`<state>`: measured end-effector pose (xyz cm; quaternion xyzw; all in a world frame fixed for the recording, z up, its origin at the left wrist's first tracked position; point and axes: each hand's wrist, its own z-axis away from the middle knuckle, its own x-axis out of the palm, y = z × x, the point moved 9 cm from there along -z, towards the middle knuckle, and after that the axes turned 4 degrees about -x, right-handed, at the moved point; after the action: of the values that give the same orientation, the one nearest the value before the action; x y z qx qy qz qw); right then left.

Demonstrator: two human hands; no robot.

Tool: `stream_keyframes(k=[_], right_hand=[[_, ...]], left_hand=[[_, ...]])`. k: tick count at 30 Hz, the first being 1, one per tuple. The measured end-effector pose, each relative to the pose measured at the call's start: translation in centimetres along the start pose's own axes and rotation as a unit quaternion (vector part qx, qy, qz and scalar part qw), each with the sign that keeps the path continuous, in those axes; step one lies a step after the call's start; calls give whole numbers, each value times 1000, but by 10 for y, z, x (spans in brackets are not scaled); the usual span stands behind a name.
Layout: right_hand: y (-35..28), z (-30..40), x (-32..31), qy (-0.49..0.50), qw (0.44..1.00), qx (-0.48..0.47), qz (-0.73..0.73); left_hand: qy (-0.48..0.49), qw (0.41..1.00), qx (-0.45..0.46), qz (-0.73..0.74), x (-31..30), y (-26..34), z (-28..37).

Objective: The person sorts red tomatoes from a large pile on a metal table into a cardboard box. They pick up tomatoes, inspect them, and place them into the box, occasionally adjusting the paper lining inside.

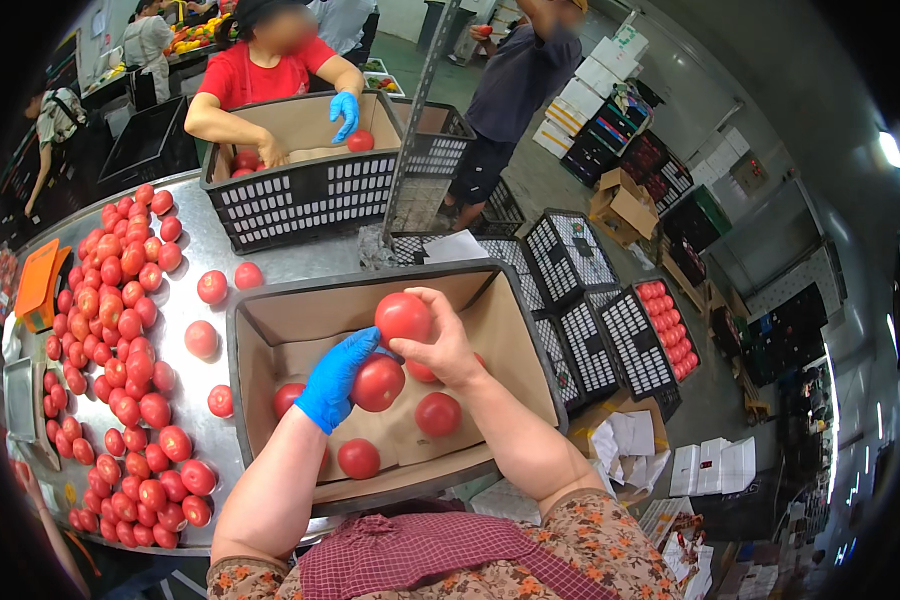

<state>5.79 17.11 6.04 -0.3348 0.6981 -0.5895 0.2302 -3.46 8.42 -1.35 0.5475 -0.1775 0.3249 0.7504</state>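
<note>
My left hand (339, 379), in a blue glove, is closed around a red tomato (378, 383). Bare-skinned, my right hand (444, 339) grips another red tomato (403, 317) between thumb and fingers. Both hands are close together over a black plastic crate (375, 498) lined with brown paper. Inside it several tomatoes rest on the paper, among them one at the right (438, 414) and one near the front (358, 458). My forearms hide part of the crate's near side.
A heap of tomatoes (131, 367) covers the left of the metal table (221, 330). Across from me, a person in a red shirt (270, 71) reaches into a second crate (300, 196). A perforated metal post (414, 127) rises beyond my crate. Stacked crates (577, 322) stand right.
</note>
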Motion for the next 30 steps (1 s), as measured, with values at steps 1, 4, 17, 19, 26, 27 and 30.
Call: stream_keyframes(k=[1, 4, 17, 19, 26, 27, 30], right_hand=[[0, -1, 2, -2, 1000, 1, -11], [7, 1, 4, -14, 1000, -11, -18], [-9, 0, 6, -65, 993, -52, -86], [-10, -1, 5, -60, 993, -45, -93], [-9, -1, 6, -57, 977, -26, -205], [-7, 0, 8, -62, 973, -13, -224], [-2, 2, 9, -70, 965, 18, -250]], left_hand=[[-3, 1000, -6, 5, 2, -1, 2], [-4, 999, 48, -8, 0, 4, 1], [2, 988, 136, -72, 15, 36, 15], [5, 986, 146, -75, 14, 38, 15], [12, 976, 175, -129, 21, 48, 22], [7, 975, 176, -137, 22, 48, 23], [31, 960, 208, -186, 21, 46, 23]])
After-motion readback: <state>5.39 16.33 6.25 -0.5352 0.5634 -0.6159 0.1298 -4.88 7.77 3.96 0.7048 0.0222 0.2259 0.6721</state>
